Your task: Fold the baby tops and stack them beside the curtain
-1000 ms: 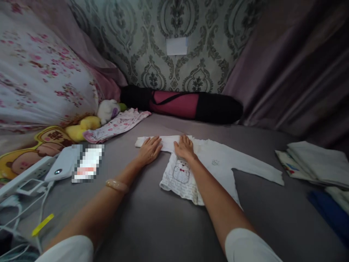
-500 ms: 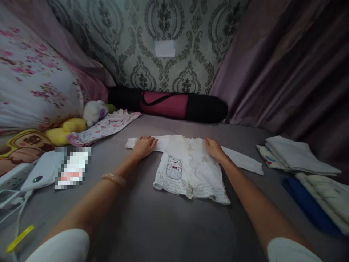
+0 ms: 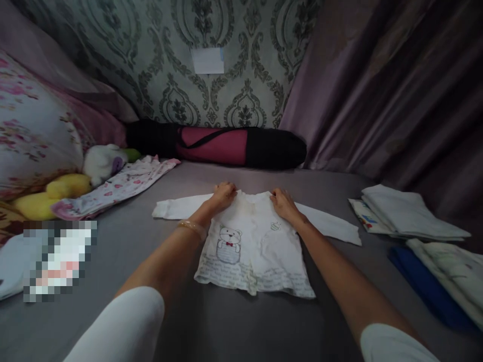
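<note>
A small white long-sleeved baby shirt (image 3: pixel 252 246) lies spread front up on the grey bed sheet, its sleeves stretched out to both sides. It carries a bear print low on the left and a bee print on the right, with lines of writing along the hem. My left hand (image 3: pixel 225 196) is closed on the shirt's left shoulder, beside the collar. At the other side of the neckline, my right hand (image 3: pixel 284 204) grips the right shoulder. The fingertips of both hands are partly hidden.
Folded white clothes (image 3: pixel 411 211) lie at the right, with a blue and cream folded pile (image 3: pixel 433 286) nearer me. Plush toys (image 3: pixel 101 163) and patterned pink-white clothing (image 3: pixel 121 186) are at the left. A black-and-maroon long bag (image 3: pixel 215 146) rests along the wall.
My left hand has moved from the left sleeve inward to the shoulder by the collar. The shirt is flatter and both sleeves lie out straighter. The view has turned slightly right.
</note>
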Demonstrator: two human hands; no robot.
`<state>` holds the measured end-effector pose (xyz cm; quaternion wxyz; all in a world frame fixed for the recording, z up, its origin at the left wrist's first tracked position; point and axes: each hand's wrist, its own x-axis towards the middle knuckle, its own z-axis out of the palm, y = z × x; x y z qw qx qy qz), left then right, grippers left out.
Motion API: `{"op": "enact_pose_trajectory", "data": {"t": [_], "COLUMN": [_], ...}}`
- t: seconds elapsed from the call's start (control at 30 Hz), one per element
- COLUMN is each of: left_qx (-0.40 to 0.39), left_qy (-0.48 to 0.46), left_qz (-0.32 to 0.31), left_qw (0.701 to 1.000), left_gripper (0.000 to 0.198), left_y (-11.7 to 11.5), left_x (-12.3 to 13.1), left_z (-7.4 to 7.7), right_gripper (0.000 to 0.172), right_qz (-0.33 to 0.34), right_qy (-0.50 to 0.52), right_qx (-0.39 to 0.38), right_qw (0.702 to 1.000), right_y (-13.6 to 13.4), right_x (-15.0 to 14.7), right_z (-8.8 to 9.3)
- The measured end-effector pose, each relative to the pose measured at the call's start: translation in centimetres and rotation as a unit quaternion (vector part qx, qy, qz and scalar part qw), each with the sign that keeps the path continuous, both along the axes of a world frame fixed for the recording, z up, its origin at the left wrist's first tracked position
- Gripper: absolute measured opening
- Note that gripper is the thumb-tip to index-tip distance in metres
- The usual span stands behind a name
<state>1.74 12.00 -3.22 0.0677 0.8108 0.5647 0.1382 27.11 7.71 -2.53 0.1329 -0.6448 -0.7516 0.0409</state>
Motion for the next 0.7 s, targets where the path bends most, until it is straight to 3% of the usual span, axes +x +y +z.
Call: {"op": "enact_pose_trajectory", "data": {"t": [0.23,0.4,0.57,0.7], "left_qx": [0.029,0.026,-0.016,-0.016], "left_qy": [0.042,0.041,-0.054,-0.099], "left_qz": [-0.006,-0.001,0.011,0.047], "left_qw": [0.999,0.999,0.998,0.994], "left_gripper": [0.028,0.029,0.022,0.024], "left_y": [-0.7,-0.8,-1.3,-5.3], "left_x": [-0.4,-0.2,-0.7,-4.1], "left_z": [-0.3,-0.5,1.9,4.2], "right_gripper": [0.032,0.030,0.034,0.031], "right_qz": [0.018,-0.006,-0.006,-0.012], "right_qy": [-0.004,-0.014,0.030,0.139], "right_qx": [0.035,0.041,0.002,0.034], "right_qw": [0.999,0.999,1.000,0.990], "right_y": [-0.5,-0.3,-0.9,-4.3], "right_x": [0.1,0.2,0.8,3.1], "right_z": [-0.1,-0.6,0.9,2.2]}}
